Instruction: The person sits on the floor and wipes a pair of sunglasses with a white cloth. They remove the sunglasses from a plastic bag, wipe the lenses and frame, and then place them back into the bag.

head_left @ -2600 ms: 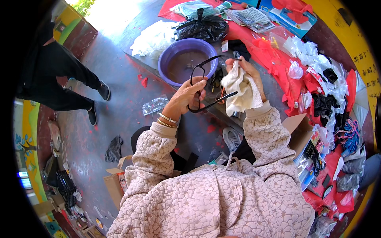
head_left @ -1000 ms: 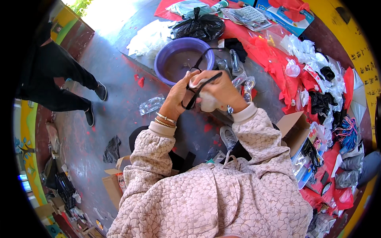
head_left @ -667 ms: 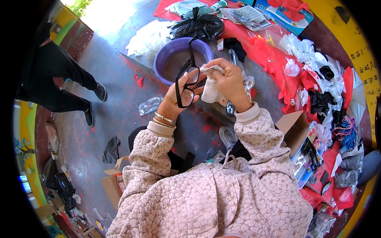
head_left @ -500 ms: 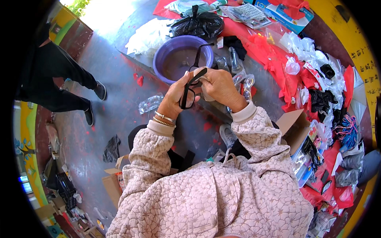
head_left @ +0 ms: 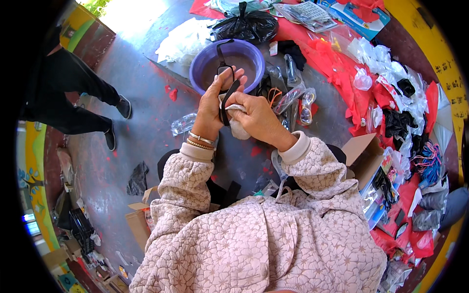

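Note:
My left hand [head_left: 209,110] is closed around a pair of black-framed glasses [head_left: 223,111], with one temple pointing away over the purple basin [head_left: 194,73]. Pinched in my right hand [head_left: 264,119] is a whitish cloth [head_left: 239,130], pressed against the frame close to the other temple. Fingers and cloth cover most of the lenses. Both hands are together just in front of the basin, which holds murky water. Right of the basin lie several pairs of glasses, some in clear plastic sleeves [head_left: 289,99].
A black plastic bag [head_left: 244,27] and white plastic bags [head_left: 183,41] sit behind the basin. Red sheeting [head_left: 337,73] strewn with wrappers runs along the right. An open cardboard box [head_left: 361,154] stands at my right. At the left a person in dark trousers [head_left: 80,110] stands.
My hands have turned the glasses, so the near lens no longer faces up. The cloth now shows more clearly below my right fingers, against the frame.

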### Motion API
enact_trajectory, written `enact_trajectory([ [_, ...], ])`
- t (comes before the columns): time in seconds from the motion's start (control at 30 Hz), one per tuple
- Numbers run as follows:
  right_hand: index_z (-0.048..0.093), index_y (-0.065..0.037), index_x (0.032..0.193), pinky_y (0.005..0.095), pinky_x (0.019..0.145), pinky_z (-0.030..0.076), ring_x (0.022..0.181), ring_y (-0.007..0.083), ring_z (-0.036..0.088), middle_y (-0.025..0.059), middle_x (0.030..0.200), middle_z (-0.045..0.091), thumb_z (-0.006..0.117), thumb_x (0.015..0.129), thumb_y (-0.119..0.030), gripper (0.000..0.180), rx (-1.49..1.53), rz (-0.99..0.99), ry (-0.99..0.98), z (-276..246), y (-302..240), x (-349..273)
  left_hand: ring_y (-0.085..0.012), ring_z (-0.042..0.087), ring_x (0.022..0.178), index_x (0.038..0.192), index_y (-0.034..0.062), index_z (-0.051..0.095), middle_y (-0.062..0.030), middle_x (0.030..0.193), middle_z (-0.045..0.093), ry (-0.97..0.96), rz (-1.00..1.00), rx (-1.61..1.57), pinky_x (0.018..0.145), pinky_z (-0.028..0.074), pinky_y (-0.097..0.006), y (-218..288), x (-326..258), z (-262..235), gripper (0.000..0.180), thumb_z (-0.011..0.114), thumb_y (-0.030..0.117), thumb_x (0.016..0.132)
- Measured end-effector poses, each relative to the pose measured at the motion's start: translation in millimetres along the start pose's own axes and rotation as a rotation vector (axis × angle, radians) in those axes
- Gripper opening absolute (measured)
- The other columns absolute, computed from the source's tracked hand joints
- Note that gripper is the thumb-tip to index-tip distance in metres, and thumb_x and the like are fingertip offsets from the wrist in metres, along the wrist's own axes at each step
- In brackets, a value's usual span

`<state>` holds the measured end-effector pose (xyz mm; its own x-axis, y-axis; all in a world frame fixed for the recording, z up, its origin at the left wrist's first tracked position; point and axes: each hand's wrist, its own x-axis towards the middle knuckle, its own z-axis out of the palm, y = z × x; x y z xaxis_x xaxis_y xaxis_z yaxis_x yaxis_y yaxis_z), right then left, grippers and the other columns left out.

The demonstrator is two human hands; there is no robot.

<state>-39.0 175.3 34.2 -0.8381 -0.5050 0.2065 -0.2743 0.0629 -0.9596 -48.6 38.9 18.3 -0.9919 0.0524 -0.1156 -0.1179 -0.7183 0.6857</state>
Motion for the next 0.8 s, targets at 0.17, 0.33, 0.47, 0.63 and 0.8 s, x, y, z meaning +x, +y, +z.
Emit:
enact_trajectory([
  [0.17,0.064,-0.003,0.089,0.0224,0.068,0.045,0.077,0.0086,0.057,0.001,0.084,0.062,0.057,0.078,0.001,0.014,0.348,0.213,-0.207,-23.6,-17.4,5.5,-0.027,0.049,0.117,0.133,0.0015,0.037,-0.0148,0.132,0.046,-0.134,-0.036,-0.037,0.096,0.043,-0.039,3.3,-0.9,-13.2,0.046,0.035,0.03,0.098],
  [0.33,0.062,0.0,0.09,0.0263,0.059,0.051,0.07,0.0128,0.062,0.0075,0.085,0.064,0.058,0.082,-0.005,0.01,0.382,0.201,0.197,-54.1,-15.7,11.1,-0.0258,0.051,0.115,0.133,0.0033,0.039,-0.0136,0.134,0.044,-0.086,-0.017,0.041,0.094,0.045,-0.034,14.0,-2.5,-6.0,0.044,0.036,0.029,0.098],
  [0.47,0.06,0.0,0.093,0.0272,0.058,0.053,0.069,0.0156,0.063,0.01,0.082,0.064,0.055,0.084,-0.001,0.01,0.726,0.259,0.388,-62.8,-16.5,16.5,-0.0238,0.05,0.116,0.131,0.0025,0.04,-0.0128,0.133,0.046,-0.123,-0.028,0.085,0.093,0.045,-0.031,10.2,-3.5,-4.6,0.043,0.036,0.029,0.098],
  [0.63,0.062,-0.001,0.09,0.024,0.062,0.047,0.07,0.0097,0.059,0.0051,0.08,0.063,0.056,0.079,0.0,0.012,0.318,0.208,0.115,-6.1,-14.3,2.8,-0.027,0.051,0.114,0.129,0.0011,0.041,-0.0157,0.128,0.049,-0.047,0.015,0.073,0.093,0.046,-0.037,4.2,-1.6,1.3,0.043,0.035,0.03,0.098],
  [0.8,0.063,-0.001,0.089,0.0224,0.063,0.045,0.071,0.0076,0.057,0.004,0.08,0.062,0.059,0.075,0.0,0.015,0.206,0.067,-0.046,7.5,4.0,-2.8,-0.0237,0.056,0.108,0.127,0.0029,0.045,-0.0145,0.123,0.054,0.089,0.029,0.131,0.092,0.046,-0.033,13.8,-7.2,9.6,0.04,0.042,0.028,0.096],
])
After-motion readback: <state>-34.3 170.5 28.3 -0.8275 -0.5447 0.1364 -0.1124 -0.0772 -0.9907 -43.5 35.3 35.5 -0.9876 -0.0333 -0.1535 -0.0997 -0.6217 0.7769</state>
